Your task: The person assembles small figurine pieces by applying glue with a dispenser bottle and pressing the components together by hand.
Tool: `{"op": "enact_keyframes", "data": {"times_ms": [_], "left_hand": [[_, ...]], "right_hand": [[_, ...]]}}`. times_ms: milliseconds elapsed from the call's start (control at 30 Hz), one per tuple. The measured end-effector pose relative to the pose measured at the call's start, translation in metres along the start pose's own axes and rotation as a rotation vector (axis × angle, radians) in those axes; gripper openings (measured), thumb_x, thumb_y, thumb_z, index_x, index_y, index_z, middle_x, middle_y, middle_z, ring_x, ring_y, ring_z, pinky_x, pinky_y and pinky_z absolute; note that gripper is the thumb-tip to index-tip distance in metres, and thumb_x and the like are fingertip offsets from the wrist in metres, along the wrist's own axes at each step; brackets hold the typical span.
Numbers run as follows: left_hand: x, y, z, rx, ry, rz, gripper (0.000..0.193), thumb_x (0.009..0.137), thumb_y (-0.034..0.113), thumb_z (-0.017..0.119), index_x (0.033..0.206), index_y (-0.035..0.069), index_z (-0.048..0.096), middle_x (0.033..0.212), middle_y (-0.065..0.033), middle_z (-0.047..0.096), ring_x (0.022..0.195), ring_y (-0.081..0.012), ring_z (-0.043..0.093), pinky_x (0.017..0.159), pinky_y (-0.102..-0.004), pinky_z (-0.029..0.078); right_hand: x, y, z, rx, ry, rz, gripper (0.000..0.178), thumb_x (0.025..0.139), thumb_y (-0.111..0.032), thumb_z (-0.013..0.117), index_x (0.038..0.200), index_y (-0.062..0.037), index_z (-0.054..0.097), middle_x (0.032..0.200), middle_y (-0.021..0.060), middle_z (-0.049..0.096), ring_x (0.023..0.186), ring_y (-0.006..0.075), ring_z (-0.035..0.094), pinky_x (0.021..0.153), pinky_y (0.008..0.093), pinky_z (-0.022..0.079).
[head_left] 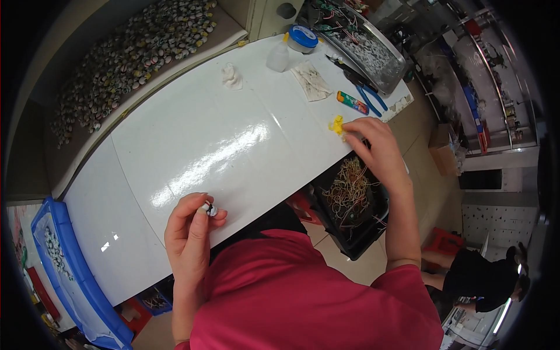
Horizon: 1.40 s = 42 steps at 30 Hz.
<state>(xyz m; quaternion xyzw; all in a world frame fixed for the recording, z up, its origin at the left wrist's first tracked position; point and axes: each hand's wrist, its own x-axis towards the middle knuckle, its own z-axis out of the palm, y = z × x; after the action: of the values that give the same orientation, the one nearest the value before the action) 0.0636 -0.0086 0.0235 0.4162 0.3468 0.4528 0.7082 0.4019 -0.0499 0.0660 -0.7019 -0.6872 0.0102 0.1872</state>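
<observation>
Between your left hand (189, 227) and your right hand (376, 143) you have a broad open stretch of table (181, 140), broken farther back by a crumpled tissue (231, 77). Yellow bits (336, 125) lie at your right fingertips; beyond them, a lighter (352, 102), pliers (354, 77), cloth (311, 80), bottle (278, 58) and tub (303, 38) crowd your way. A shelf (224, 32) bounds the far side, a blue tray (87, 268) your left.

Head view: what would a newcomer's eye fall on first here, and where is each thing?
Most likely the big spread of small round pieces on the shelf at the upper left, beyond the glossy white table. Next, perhaps, the bright blue tray by the table's left end, and the yellow bits at the right hand. The left hand pinches a small white-and-black piece near the table's front edge.
</observation>
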Motion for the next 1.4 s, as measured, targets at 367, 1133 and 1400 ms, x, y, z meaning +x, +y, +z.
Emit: {"op": "enact_keyframes", "data": {"times_ms": [367, 1133, 1400], "left_hand": [[-0.005, 0.012, -0.01, -0.055, -0.01, 0.031, 0.019, 0.092, 0.004, 0.047, 0.11, 0.001, 0.053, 0.109, -0.0114, 0.05, 0.087, -0.0166, 0.059, 0.079, -0.0289, 0.049], [0.001, -0.008, -0.01, 0.063, -0.069, 0.117, 0.02, 0.092, 0.007, 0.049, 0.112, 0.004, 0.053, 0.113, -0.0105, 0.05, 0.084, -0.0142, 0.057, 0.076, -0.028, 0.05], [-0.001, -0.005, -0.012, 0.062, -0.082, 0.122, 0.021, 0.092, 0.007, 0.048, 0.112, 0.004, 0.053, 0.113, -0.0106, 0.049, 0.087, -0.014, 0.056, 0.078, -0.0283, 0.05]], "right_hand": [[0.027, -0.014, 0.004, 0.009, 0.273, 0.006, 0.012, 0.078, -0.005, 0.064, 0.089, -0.0028, 0.063, 0.079, 0.0078, 0.062, 0.074, 0.0196, 0.059, 0.07, 0.0299, 0.045], [-0.019, 0.004, 0.032, 0.38, 0.135, 0.224, 0.013, 0.086, 0.0, 0.045, 0.096, -0.0027, 0.052, 0.086, 0.0056, 0.057, 0.076, 0.0109, 0.052, 0.071, 0.024, 0.043], [-0.01, 0.009, 0.027, 0.381, 0.051, 0.213, 0.007, 0.088, -0.003, 0.042, 0.089, -0.0022, 0.048, 0.09, 0.0053, 0.056, 0.073, 0.0097, 0.049, 0.069, 0.0235, 0.042]]}}
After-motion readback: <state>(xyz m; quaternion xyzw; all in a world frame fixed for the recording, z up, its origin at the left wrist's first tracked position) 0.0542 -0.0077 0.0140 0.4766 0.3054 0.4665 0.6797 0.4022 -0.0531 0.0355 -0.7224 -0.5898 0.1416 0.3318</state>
